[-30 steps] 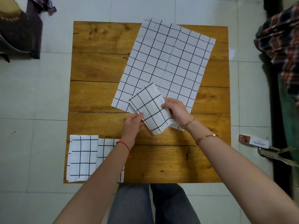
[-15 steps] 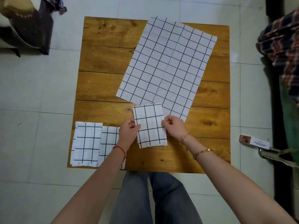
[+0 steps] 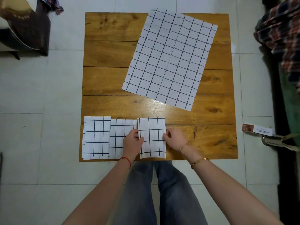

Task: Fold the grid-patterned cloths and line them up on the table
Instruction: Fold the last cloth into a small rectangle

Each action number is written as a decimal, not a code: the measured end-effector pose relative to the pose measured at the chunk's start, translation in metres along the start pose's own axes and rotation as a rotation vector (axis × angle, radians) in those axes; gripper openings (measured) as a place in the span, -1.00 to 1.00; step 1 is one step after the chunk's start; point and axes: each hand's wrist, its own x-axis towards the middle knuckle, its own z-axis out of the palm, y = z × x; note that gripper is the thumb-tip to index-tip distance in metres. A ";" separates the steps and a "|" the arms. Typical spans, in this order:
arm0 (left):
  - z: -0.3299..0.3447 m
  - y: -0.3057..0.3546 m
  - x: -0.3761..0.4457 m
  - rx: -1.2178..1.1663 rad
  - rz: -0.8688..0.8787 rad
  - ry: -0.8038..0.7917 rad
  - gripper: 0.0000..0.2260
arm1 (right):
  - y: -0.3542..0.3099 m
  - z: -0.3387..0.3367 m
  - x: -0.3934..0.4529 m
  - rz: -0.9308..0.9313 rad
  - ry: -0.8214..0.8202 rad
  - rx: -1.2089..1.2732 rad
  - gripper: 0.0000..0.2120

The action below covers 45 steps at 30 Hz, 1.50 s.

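Note:
Three folded grid-patterned cloths lie in a row along the near edge of the wooden table. The left folded cloth and the middle folded cloth lie flat and touch each other. The third folded cloth sits just right of them. My left hand grips its left edge and covers part of the middle cloth. My right hand pinches its right edge. A large unfolded grid cloth lies spread, tilted, on the far right half of the table.
A dark chair stands on the tiled floor at the far left. At the right, plaid fabric hangs and a small box lies on the floor beside a metal object. My legs are below the table's near edge.
Both hands carried the folded cloth off the large cloth, turned it straight and brought it down toward me and leftward, into the row beside the two folded cloths.

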 end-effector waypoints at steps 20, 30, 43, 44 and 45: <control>-0.014 -0.016 0.007 0.061 0.166 0.089 -0.68 | 0.000 0.004 -0.005 0.064 0.122 -0.067 -0.79; -0.028 0.035 0.060 0.196 0.348 0.132 -0.70 | 0.020 -0.067 0.032 -0.056 0.395 -0.095 -0.93; -0.035 0.087 0.148 0.589 0.539 0.187 -0.65 | 0.059 -0.103 0.089 -0.206 0.349 -0.224 -0.72; -0.035 0.090 0.150 0.616 0.539 0.169 -0.64 | 0.061 -0.103 0.091 -0.209 0.355 -0.223 -0.74; -0.035 0.092 0.152 0.647 0.540 0.153 -0.63 | 0.061 -0.104 0.093 -0.213 0.364 -0.217 -0.77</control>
